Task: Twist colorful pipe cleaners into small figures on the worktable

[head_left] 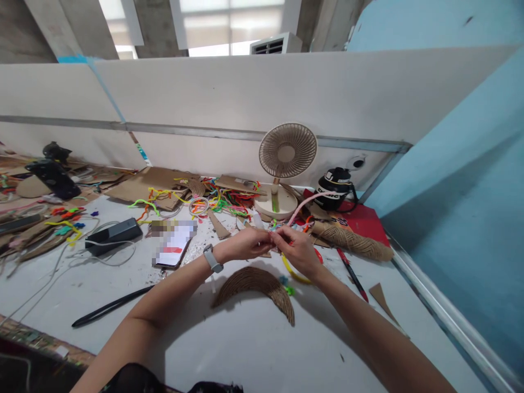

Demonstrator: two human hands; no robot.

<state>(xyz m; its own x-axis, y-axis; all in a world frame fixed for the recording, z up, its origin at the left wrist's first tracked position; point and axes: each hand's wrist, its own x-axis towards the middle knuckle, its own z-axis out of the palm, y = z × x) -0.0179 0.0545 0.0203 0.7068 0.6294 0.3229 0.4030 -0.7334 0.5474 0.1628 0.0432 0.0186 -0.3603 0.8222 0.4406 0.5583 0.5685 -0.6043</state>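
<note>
My left hand (250,243), with a grey watch on its wrist, and my right hand (298,250) meet fingertip to fingertip above the table. Both are pinched closed. A pink pipe cleaner (306,205) rises from between the right fingers and bends off to the right. What the left fingertips pinch is hidden. Below the hands lies a crescent wrapped in brown twine (254,277), its ends pointing toward me. A yellow pipe cleaner (295,271) curves under my right hand, beside small green and blue pieces (289,287).
Behind the hands stand a small fan (288,150) and a black pot-shaped container (333,191). A twine roll (354,241) and red pen (352,274) lie right. Leftward are a phone (176,245), a dark box (113,236) with cables and a black stick (110,307). Colourful pipe cleaners (229,203) pile behind.
</note>
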